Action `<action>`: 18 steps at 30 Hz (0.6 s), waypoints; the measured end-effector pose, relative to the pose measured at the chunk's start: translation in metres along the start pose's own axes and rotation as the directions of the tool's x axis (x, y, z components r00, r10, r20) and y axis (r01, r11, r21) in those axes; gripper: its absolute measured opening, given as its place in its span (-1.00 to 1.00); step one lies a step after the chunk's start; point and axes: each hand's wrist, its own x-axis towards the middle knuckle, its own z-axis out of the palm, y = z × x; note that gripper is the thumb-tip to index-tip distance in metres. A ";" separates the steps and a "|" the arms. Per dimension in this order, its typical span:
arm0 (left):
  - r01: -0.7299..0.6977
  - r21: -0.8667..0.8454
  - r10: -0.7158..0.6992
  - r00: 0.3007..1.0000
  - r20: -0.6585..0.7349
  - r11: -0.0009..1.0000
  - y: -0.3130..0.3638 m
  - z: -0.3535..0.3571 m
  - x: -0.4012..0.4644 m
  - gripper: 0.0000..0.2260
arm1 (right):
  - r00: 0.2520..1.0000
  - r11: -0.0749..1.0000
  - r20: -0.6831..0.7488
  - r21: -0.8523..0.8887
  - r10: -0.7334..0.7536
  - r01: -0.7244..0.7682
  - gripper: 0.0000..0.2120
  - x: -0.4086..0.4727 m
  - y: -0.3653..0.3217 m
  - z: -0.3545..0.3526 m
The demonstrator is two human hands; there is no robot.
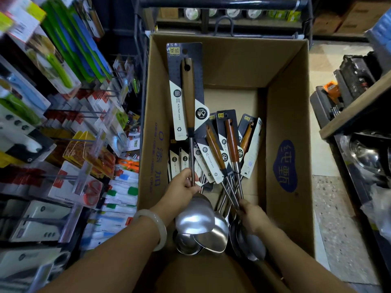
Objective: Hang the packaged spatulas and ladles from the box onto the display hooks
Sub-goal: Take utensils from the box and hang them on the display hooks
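A large open cardboard box (285, 115) sits in front of me and holds several packaged steel ladles and spatulas (218, 153) with wooden handles on dark cards. My left hand (184, 187) grips the steel shaft of one ladle (188, 96), which is lifted above the others with its card pointing away and its bowl near my wrist. My right hand (251, 214) grips the shafts of a few other utensils (232, 182) at the box's near right. Display hooks (88, 115) stick out from the rack on the left.
The left rack is crowded with hanging packaged kitchen goods (55, 66) and scissors (91, 191). A dark metal cart frame (222, 5) stands behind the box. A shelf with steel bowls (368, 157) and black cases (347, 81) is at the right, with tiled floor (330, 208) between.
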 end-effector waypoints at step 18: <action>-0.286 -0.064 0.265 0.938 -0.225 0.956 0.090 -0.041 -0.043 -0.73 | 0.808 0.785 -0.380 0.263 -0.450 0.561 -0.92 -0.081 -0.118 -0.115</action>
